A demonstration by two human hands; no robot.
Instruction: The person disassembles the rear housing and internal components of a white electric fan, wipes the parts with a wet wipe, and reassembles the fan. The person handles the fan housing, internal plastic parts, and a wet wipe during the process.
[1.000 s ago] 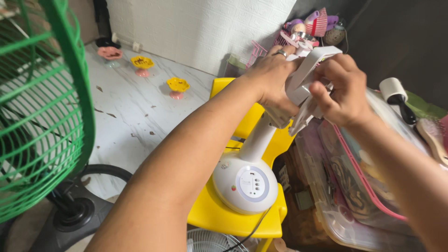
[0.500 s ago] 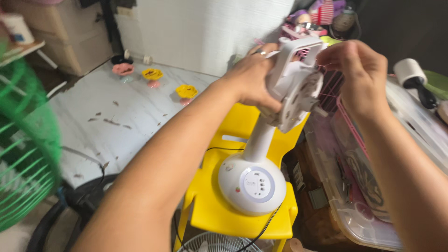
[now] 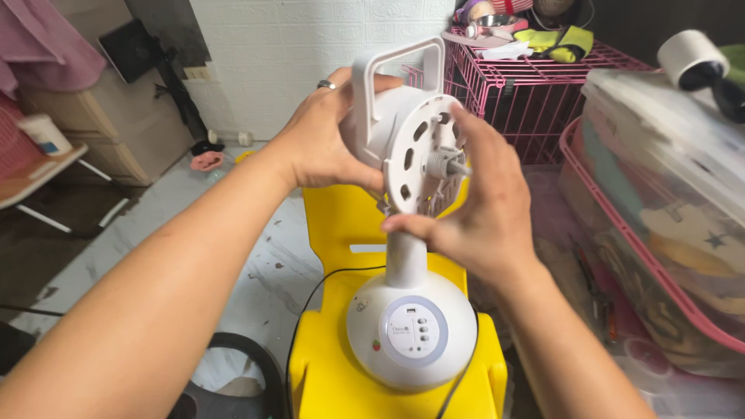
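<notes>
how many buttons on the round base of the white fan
3, as far as I can tell: small grey buttons stacked in a short column on the right of the control panel, on the front of the fan base standing on the yellow stool.

Two hands on a stripped white fan atop a yellow stool

The left hand [image 3: 326,143] wraps the back of the white motor housing [image 3: 403,132], just under its carry handle, while the right hand [image 3: 477,206] cups the perforated front plate beside the bare shaft [image 3: 450,164]. Below the housing, the fan's neck drops to a domed base [image 3: 411,330] standing on the yellow stool [image 3: 341,372]. Right of the housing sits a pink wire cage [image 3: 543,85].
</notes>
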